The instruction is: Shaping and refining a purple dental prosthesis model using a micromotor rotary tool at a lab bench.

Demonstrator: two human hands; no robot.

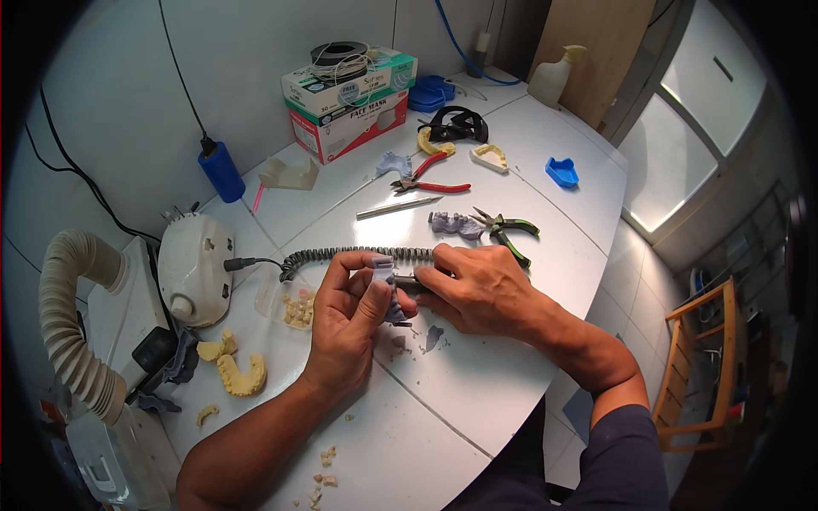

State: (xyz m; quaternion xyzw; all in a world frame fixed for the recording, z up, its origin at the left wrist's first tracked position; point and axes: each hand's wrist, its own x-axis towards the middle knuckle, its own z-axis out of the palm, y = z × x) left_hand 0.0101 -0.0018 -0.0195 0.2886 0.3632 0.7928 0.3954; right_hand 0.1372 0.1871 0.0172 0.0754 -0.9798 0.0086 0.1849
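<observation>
Between the fingers of my left hand (348, 328) is a grey-lilac dental mould piece (384, 271), held upright over the white table. My right hand (481, 288) closes around a dark rotary handpiece (408, 283), its front end against or very near the mould; its tip is hidden. A coiled cord (362, 253) runs behind my hands toward the handpiece. Grey scraps (434, 338) and crumbs lie under my hands. Beyond the right hand are another grey-lilac mould piece (457, 225) and green-black pliers (509, 229).
A white motor unit (198, 268) and a ribbed suction hose (64, 319) stand at left, near yellow dental casts (242, 375). A clear box (274, 302) holds small tooth pieces. Farther back are red-handled cutters (430, 183), a knife (398, 208), stacked mask boxes (349, 128) and a blue tray (561, 172).
</observation>
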